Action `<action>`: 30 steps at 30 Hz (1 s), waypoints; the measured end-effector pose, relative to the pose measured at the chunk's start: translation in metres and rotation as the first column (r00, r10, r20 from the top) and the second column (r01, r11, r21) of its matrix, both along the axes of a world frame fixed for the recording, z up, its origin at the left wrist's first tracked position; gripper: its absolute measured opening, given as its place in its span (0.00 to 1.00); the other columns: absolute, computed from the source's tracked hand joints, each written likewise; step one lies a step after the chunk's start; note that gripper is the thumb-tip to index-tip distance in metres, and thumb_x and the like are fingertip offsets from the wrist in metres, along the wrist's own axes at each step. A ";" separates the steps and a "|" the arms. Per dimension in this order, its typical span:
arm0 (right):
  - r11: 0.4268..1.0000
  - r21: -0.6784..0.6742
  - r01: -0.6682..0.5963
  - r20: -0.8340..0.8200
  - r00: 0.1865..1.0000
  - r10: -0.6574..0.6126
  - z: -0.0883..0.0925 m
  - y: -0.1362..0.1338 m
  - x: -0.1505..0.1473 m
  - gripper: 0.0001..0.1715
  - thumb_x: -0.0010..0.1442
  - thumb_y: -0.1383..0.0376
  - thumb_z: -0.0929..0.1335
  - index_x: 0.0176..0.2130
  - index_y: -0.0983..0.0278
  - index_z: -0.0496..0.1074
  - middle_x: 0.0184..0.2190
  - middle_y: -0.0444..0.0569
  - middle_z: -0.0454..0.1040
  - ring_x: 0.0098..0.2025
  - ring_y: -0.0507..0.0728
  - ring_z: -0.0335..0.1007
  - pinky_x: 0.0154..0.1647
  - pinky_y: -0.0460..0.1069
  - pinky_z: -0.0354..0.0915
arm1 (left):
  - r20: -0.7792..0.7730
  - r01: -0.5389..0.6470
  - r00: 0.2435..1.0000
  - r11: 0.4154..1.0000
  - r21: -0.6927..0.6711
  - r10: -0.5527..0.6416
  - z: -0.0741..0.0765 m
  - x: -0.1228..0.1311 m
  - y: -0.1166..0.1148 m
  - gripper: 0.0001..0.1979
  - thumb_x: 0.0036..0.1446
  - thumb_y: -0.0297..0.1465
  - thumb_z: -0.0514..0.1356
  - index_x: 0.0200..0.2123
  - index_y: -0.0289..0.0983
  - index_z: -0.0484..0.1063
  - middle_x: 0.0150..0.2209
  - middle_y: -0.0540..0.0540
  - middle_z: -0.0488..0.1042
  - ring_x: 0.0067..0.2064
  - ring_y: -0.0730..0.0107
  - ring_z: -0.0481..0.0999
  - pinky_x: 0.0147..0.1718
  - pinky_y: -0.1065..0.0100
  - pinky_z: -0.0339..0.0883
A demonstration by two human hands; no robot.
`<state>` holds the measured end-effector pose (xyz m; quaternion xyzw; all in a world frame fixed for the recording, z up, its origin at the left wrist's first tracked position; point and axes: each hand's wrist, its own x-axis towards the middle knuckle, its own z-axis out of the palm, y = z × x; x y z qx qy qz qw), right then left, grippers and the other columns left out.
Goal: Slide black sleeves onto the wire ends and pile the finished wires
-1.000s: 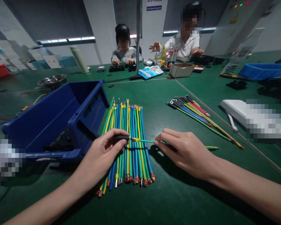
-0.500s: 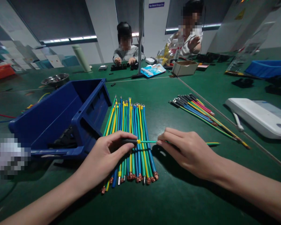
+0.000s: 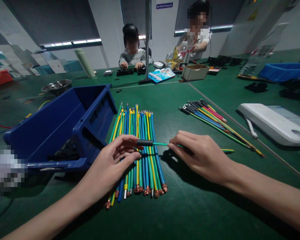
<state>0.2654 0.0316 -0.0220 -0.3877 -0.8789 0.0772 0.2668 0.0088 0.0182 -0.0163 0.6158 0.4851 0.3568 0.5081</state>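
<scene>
My right hand (image 3: 197, 153) pinches a thin green-and-yellow wire (image 3: 160, 144), whose tail comes out on the far side of the hand. A black sleeve (image 3: 145, 142) sits around the wire's left end and covers the tip. My left hand (image 3: 122, 153) is open at that end, thumb apart from the fingers, with the index fingertip beside or touching the sleeve. Below both hands lies a row of cut cables (image 3: 146, 166) in blue, green and yellow, with metal lugs at the far ends and bare copper at many near ends.
On the left stands a blue bin (image 3: 82, 165) with black pieces inside. A fan of black-sleeved cables (image 3: 210, 118) lies at right, near a white device (image 3: 272, 123). Farther back are a cardboard box (image 3: 195, 72), a metal bowl (image 3: 57, 86), a pole (image 3: 147, 43) and two co-workers.
The black sleeve has moved right over the yellow collar, which is now covered. My left thumb and fingers have parted from their grip on it. My right hand still holds the wire.
</scene>
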 end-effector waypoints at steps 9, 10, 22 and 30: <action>1.000 -0.009 -0.014 0.045 0.999 0.015 0.001 -0.005 -0.003 0.14 0.70 0.63 0.60 0.37 0.65 0.70 0.30 0.46 0.71 0.27 0.50 0.64 0.28 0.47 0.56 | -0.155 0.031 0.988 0.999 0.029 -0.026 0.002 -0.004 0.001 0.09 0.63 0.39 0.60 0.43 0.44 0.75 0.39 0.52 0.79 0.43 0.65 0.78 0.44 0.67 0.70; 1.000 -0.010 -0.018 0.047 0.999 0.018 0.001 -0.004 -0.003 0.14 0.70 0.63 0.60 0.37 0.65 0.70 0.30 0.46 0.71 0.27 0.50 0.64 0.28 0.47 0.56 | -0.157 0.033 0.987 0.999 0.027 -0.028 0.002 -0.004 0.001 0.09 0.64 0.39 0.60 0.43 0.44 0.75 0.40 0.52 0.80 0.43 0.65 0.78 0.44 0.67 0.70; 0.999 -0.029 -0.033 0.021 0.999 0.034 0.000 -0.005 -0.003 0.13 0.70 0.63 0.60 0.37 0.64 0.70 0.30 0.46 0.71 0.28 0.50 0.64 0.28 0.47 0.55 | -0.149 0.075 0.986 0.997 0.010 -0.073 0.006 -0.004 0.002 0.08 0.63 0.39 0.60 0.41 0.44 0.77 0.36 0.53 0.80 0.40 0.66 0.79 0.42 0.68 0.69; 0.999 -0.025 -0.041 0.002 0.999 0.041 0.000 -0.004 -0.003 0.12 0.69 0.63 0.61 0.37 0.65 0.70 0.30 0.46 0.70 0.27 0.50 0.63 0.27 0.46 0.54 | -0.126 0.079 0.989 0.997 0.006 -0.078 0.007 -0.004 0.004 0.08 0.63 0.38 0.60 0.38 0.42 0.77 0.34 0.52 0.79 0.39 0.66 0.79 0.42 0.67 0.70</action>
